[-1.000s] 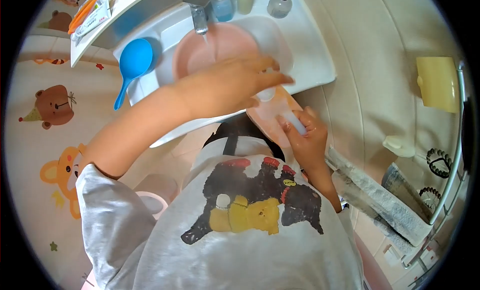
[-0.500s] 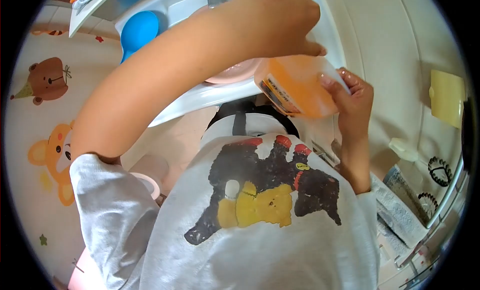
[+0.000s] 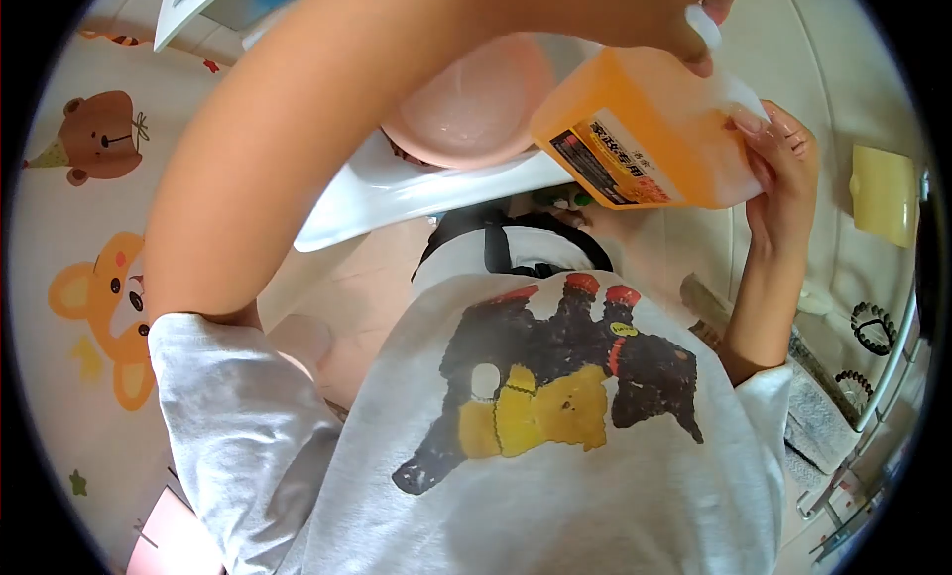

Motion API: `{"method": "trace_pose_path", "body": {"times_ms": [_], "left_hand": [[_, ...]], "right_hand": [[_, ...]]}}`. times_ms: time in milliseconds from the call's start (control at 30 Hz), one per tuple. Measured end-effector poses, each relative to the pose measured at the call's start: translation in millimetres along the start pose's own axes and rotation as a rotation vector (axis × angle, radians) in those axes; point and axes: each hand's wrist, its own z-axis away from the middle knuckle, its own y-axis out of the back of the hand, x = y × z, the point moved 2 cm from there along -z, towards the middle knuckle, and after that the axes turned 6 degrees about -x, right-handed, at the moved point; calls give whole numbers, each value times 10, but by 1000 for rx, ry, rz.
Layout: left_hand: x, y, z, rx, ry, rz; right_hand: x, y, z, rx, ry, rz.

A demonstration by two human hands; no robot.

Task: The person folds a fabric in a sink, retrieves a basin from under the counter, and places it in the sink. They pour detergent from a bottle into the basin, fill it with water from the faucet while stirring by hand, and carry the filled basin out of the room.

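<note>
A translucent plastic jug (image 3: 635,129) of orange liquid, with a printed label, is held tilted over the right front of the sink. My right hand (image 3: 783,164) grips its right end, thumb on the near face. My left arm crosses the top of the view, and my left hand (image 3: 659,20) is at the jug's upper side, fingers closed about a white part (image 3: 704,27) that looks like its cap or neck. Left of the jug, a pink basin (image 3: 526,84) sits in the white sink (image 3: 397,203), partly hidden by my left forearm.
A yellow box (image 3: 883,196) is fixed on the right wall. Below it are a metal rail (image 3: 878,402), grey towels (image 3: 823,426) and dark beaded bands (image 3: 873,327). A white shelf edge (image 3: 188,15) juts in at upper left. Animal stickers (image 3: 104,134) decorate the left wall.
The jug and both hands have moved right and slightly up, and the label now faces me more. More of the pink basin shows. The blue scoop is no longer clearly visible.
</note>
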Motion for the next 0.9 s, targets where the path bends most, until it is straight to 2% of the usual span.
{"method": "trace_pose_path", "body": {"times_ms": [100, 200, 333, 400, 567, 633, 700, 733, 800, 900], "left_hand": [[-92, -154, -72, 154, 135, -74], [-181, -277, -102, 305, 224, -176], [30, -167, 19, 461, 374, -269], [5, -105, 50, 535, 439, -183], [-432, -140, 459, 819, 422, 346], [-779, -513, 773, 848, 505, 488], [-1060, -1328, 1083, 890, 745, 804], [-1060, -1654, 1176, 952, 878, 1085], [-1053, -2204, 1411, 808, 942, 1258], [-832, -2568, 1452, 941, 1042, 1499]], "right_hand": [[-161, -55, 29, -70, -52, 70], [-212, -306, 36, 6, -37, 130], [-184, -430, 20, -16, -66, 180], [-144, -481, 23, -46, -85, 206], [-60, -545, -21, -119, -128, 288], [-72, -580, -18, -148, -130, 353], [-35, -640, -38, -178, -149, 341], [-24, -678, -55, -194, -155, 337], [-8, -749, -89, -209, -181, 351], [119, -768, -135, -244, -255, 363]]}}
